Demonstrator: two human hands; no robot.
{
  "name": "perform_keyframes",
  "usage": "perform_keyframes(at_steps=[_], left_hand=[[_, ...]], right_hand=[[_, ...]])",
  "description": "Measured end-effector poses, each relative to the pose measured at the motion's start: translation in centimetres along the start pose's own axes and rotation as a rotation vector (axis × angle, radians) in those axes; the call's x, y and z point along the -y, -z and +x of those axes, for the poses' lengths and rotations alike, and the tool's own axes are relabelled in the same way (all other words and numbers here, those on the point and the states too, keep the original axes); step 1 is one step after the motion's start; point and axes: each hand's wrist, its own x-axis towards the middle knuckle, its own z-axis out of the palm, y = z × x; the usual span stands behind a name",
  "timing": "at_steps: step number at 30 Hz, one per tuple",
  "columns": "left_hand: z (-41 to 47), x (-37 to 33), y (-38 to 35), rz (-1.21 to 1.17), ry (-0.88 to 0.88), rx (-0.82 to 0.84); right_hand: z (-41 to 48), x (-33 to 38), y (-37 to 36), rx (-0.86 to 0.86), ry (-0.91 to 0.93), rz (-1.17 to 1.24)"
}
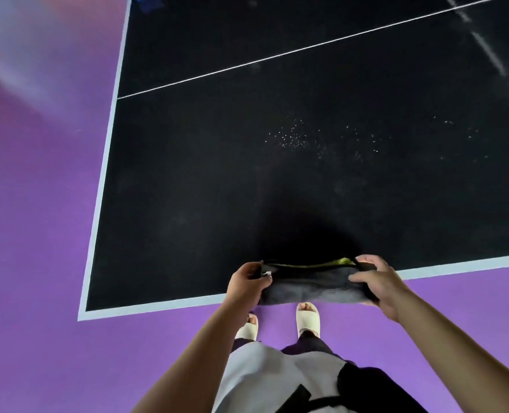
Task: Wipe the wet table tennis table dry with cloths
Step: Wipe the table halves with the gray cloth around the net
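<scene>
both hands hold one dark cloth (310, 286) stretched between them over the near edge of the table (187, 189), probably to spread or fold it flat before wiping. left hand (248, 281) has fingers curled round the cloth's left end, right hand (372, 281) pinches the right end with curled fingers and thumb. cloth's long axis runs left to right, along the table edge, yellow-green trim on its far side. water droplets (292, 138) sit further in, well apart from the cloth, not yet wiped.
</scene>
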Motion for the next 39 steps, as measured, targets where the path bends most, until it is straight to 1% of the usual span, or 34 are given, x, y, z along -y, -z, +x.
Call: perform_keyframes(at_steps=[2,4,6,8,10,12,14,16,18,19,21,22,23,25,26,27,28,30,31,32,33,34,35,37,38,39], left_hand=[[0.2,0.5,0.0,-0.052,0.045,0.034],[0.3,0.7,0.3,-0.118,0.125,0.105],[0.4,0.6,0.8,-0.152,0.185,0.179],[0.3,0.5,1.0,-0.186,0.218,0.237],[-0.1,0.3,1.4,-0.263,0.216,0.332],[-0.8,-0.2,2.2,-0.356,0.177,0.479],[-1.5,-1.3,3.4,-0.395,0.121,0.576],[-2.2,-2.8,4.4,-0.393,0.045,0.541],[-3.2,-4.8,4.9,-0.345,-0.05,0.406],[-3.7,-5.8,5.1,-0.251,-0.134,0.289],[-4.5,-7.7,5.4,0.083,-0.354,0.025],[-5.0,-8.5,5.4,0.226,-0.45,-0.046],[-5.6,-9.3,5.2,0.306,-0.526,-0.066],[-6.4,-10.5,4.5,0.366,-0.663,-0.049],[-6.8,-10.9,4.0,0.381,-0.714,0.012],[-6.8,-10.9,3.5,0.412,-0.718,0.129],[-7.0,-11.0,3.1,0.456,-0.7,0.292],[-6.9,-11.1,3.3,0.555,-0.628,0.57],[-6.5,-11.4,4.2,0.54,-0.587,0.668],[-5.9,-11.7,5.4,0.453,-0.533,0.756],[-5.2,-12.0,6.6,0.327,-0.48,0.809],[-4.2,-12.3,7.9,0.197,-0.445,0.799],[-2.9,-12.5,9.0,0.1,-0.432,0.721],[0.4,-12.5,10.5,-0.067,-0.39,0.471],[2.5,-12.4,10.9,-0.123,-0.337,0.335],[4.8,-12.2,11.0,-0.125,-0.287,0.193]], right_hand=[[0.1,-0.2,0.3,0.022,-0.029,-0.001],[0.1,-0.1,0.3,0.021,-0.064,0.044],[-0.3,0.7,0.6,0.063,-0.135,0.1],[-0.9,1.7,1.1,0.171,-0.243,0.14],[-1.9,2.6,1.4,0.299,-0.332,0.187],[-2.7,2.7,1.5,0.369,-0.323,0.194],[-3.3,2.8,1.3,0.386,-0.247,0.148],[-3.6,3.2,0.7,0.332,-0.145,0.167],[-3.6,3.9,-0.2,0.24,0.011,0.171],[-3.8,4.4,-0.7,0.214,0.074,0.161],[-4.5,5.3,-2.0,0.248,0.125,0.195],[-5.1,5.9,-2.7,0.285,0.125,0.226],[-5.7,6.5,-3.5,0.311,0.118,0.26],[-6.8,7.8,-5.3,0.363,0.076,0.34],[-7.2,8.3,-6.3,0.427,0.058,0.388],[-7.7,8.9,-7.2,0.501,0.043,0.441],[-8.2,9.3,-7.9,0.548,0.028,0.491],[-8.5,9.5,-8.9,0.558,0.0,0.557],[-8.5,9.4,-9.2,0.565,-0.019,0.563],[-8.4,9.1,-9.5,0.572,-0.048,0.561],[-8.2,8.8,-9.6,0.557,-0.08,0.569],[-7.9,8.7,-9.6,0.507,-0.104,0.588],[-7.7,8.8,-9.6,0.435,-0.118,0.597],[-7.2,9.6,-9.2,0.305,-0.12,0.628],[-6.9,10.5,-8.9,0.236,-0.12,0.626],[-6.5,11.5,-8.4,0.168,-0.109,0.61]])
